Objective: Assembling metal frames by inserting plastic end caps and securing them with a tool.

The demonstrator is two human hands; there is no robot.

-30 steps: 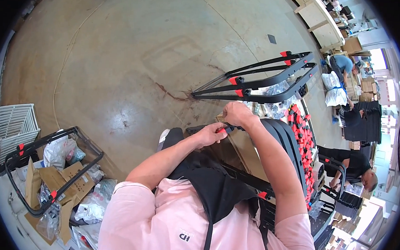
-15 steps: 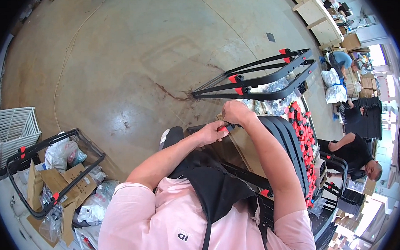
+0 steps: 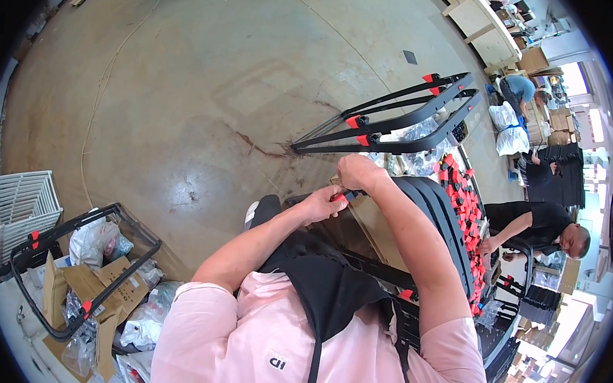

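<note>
My left hand (image 3: pixel 320 205) is closed around a small red-and-black plastic part (image 3: pixel 341 198) in front of my body. Just above and to its right, my right hand (image 3: pixel 360 173) is curled into a fist against the dark end of that part; what its fingers grip is hidden. Black curved panels or tubes (image 3: pixel 438 216) lie stacked beside my right forearm. Past them spreads a long heap of red-and-black plastic pieces (image 3: pixel 466 217). Black tubular frames with red fittings (image 3: pixel 400 120) stand ahead of my right hand.
At the left are a white wire basket (image 3: pixel 20 197), a black frame (image 3: pixel 75 249) with red fittings, and an opened cardboard box (image 3: pixel 97 274) among plastic bags. A co-worker in black (image 3: pixel 540 228) stands across the heap. A cable (image 3: pixel 103 84) runs over the floor.
The co-worker in black has leaned in and stretched an arm to the red heap. My hands keep nearly the same place and grip; the view has shifted slightly.
</note>
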